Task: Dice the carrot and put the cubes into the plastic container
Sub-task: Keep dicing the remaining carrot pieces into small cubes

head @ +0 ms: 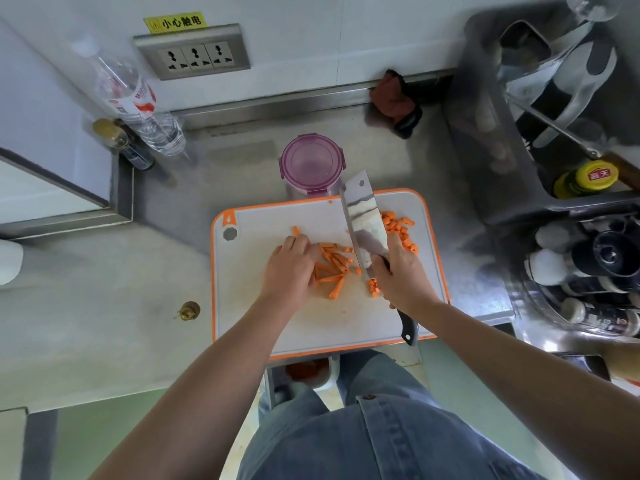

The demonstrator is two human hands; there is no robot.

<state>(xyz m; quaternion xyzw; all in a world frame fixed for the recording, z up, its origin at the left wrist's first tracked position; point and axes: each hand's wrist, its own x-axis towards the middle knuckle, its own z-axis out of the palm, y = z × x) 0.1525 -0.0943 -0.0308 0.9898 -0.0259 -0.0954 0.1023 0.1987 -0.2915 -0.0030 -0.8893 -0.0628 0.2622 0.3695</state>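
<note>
A white cutting board [249, 306] with an orange rim lies on the steel counter. Orange carrot sticks [334, 263] lie in a loose pile at its middle. My left hand [289, 266] rests on the left end of the pile, fingers curled over the sticks. My right hand [401, 275] grips the black handle of a cleaver [365, 225], whose blade stands just right of the sticks. Cut carrot cubes [401, 230] are heaped on the board's right side, with a few more [373, 287] under the blade's heel. The purple-rimmed plastic container [311, 164] stands open behind the board, with nothing visible inside.
A water bottle [138, 102] and a small jar [119, 136] stand at the back left. A dark red cloth [394, 98] lies by the wall. Right of the board are a sink [540, 109] with utensils, a yellow-capped bottle [588, 178] and a rack of seasoning bottles [588, 271].
</note>
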